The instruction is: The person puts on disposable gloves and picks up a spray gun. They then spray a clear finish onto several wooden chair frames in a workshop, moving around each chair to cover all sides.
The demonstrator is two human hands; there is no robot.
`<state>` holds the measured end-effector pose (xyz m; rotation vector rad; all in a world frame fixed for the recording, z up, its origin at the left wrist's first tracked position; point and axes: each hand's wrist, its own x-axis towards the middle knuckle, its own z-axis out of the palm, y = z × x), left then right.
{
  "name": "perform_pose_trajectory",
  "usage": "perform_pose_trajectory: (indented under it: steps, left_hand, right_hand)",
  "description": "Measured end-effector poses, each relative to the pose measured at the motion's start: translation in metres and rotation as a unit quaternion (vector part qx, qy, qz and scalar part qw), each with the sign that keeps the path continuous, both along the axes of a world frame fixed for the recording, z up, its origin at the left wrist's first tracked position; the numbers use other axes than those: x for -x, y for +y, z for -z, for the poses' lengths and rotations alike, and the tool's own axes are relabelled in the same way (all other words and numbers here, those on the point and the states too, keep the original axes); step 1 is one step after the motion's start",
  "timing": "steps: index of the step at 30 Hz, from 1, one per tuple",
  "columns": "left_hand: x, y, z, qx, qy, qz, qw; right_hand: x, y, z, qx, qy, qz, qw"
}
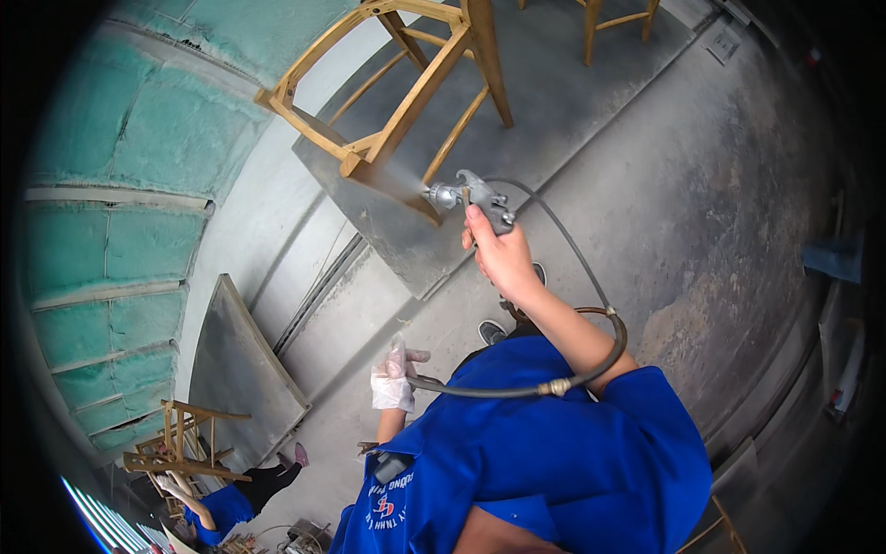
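My right hand, bare, is wrapped round the grip of a metal spray gun. A pale mist leaves the nozzle toward a leg of a wooden chair frame, which has no seat panel. The nozzle is close to the leg but apart from it. My left hand, in a thin whitish glove, is lower down and closed on the dark air hose, with some fingers partly stretched. The hose loops past my right forearm; a thinner grey hose runs up to the gun.
The chair frame is over a grey board. Another board leans at the left, by a wall with green panels. At the lower left a co-worker in blue handles wooden chair frames. More chair legs show at the top.
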<state>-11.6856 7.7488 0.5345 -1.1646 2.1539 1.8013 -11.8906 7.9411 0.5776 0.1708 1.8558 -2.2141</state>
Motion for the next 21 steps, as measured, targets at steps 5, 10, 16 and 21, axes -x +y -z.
perform_pose_trajectory:
  steps: [5,10,16,21]
  left_hand:
    - [-0.020,-0.010,0.001,0.029,-0.034,-0.069,0.997]
    - [-0.039,-0.010,0.009,0.025,-0.049,-0.117,0.992]
    - [-0.042,-0.011,0.006,0.033,-0.055,-0.093,0.994]
    - [-0.029,0.003,-0.007,-0.010,-0.042,-0.048,0.998]
  right_hand:
    - [0.019,-0.014,0.106,-0.164,-0.020,0.025,0.986]
    - [0.020,-0.013,0.193,-0.244,-0.014,0.043,0.969]
    - [0.023,0.001,0.157,-0.298,-0.010,-0.005,0.955]
    - [0.006,0.008,0.002,-0.184,0.095,-0.076,0.975]
